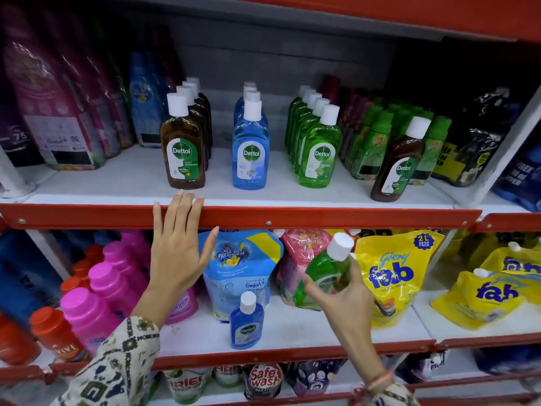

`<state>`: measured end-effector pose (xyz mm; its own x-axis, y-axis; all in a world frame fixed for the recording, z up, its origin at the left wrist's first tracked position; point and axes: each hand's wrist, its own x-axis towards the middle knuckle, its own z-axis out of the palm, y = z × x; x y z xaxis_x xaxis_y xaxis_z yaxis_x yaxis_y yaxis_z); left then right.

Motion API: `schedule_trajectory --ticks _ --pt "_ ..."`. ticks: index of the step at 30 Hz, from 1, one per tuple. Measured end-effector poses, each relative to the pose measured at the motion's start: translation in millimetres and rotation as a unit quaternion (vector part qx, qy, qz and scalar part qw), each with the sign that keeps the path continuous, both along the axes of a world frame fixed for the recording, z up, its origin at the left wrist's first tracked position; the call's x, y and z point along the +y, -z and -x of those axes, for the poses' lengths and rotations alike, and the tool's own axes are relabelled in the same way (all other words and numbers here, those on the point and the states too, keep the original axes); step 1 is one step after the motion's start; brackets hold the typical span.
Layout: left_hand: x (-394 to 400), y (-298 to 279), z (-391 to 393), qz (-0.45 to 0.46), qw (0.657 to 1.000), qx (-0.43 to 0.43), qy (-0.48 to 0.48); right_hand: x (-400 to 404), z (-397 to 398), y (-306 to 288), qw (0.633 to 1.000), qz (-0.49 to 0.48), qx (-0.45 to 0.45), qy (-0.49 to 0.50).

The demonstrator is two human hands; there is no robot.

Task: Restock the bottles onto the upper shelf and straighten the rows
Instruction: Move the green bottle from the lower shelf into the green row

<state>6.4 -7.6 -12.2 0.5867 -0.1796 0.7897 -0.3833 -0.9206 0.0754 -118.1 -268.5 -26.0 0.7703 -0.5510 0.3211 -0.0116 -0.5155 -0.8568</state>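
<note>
My right hand [341, 291] grips a green Dettol bottle [325, 269], tilted, in front of the lower shelf. My left hand [175, 244] is spread open, its fingertips resting on the red front edge of the upper shelf [322, 215]. On that shelf stand a row of brown Dettol bottles [183, 148], a blue row [250, 150] and a green row [319, 153]. A lone brown Dettol bottle [398, 168] stands tilted at the right, in front of green-capped bottles. One small blue Dettol bottle [246, 325] stands alone on the lower shelf.
Purple refill packs [49, 92] fill the upper shelf's left end, and dark packs [474, 136] the right. The lower shelf holds pink bottles [96, 294], a blue Comfort pouch [237, 268], a pink pouch [301, 253] and yellow fab pouches [392, 273]. More detergent packs sit below.
</note>
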Motion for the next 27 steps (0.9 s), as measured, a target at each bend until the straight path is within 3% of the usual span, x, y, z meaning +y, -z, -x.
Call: schedule_trajectory --ticks 7,15,27 --pt "-1.1 1.3 1.0 0.013 1.0 0.013 0.006 -3.1 -8.1 -91.2 0.994 -0.007 -0.088 -0.064" --pt "-0.4 3.4 -2.0 0.013 1.0 0.019 0.006 -17.5 -67.7 -157.3 0.986 0.029 -0.155 -0.053" --pt "-0.7 2.8 -3.5 0.017 0.999 0.032 0.007 -30.5 -124.7 -156.0 0.99 0.116 -0.076 0.003"
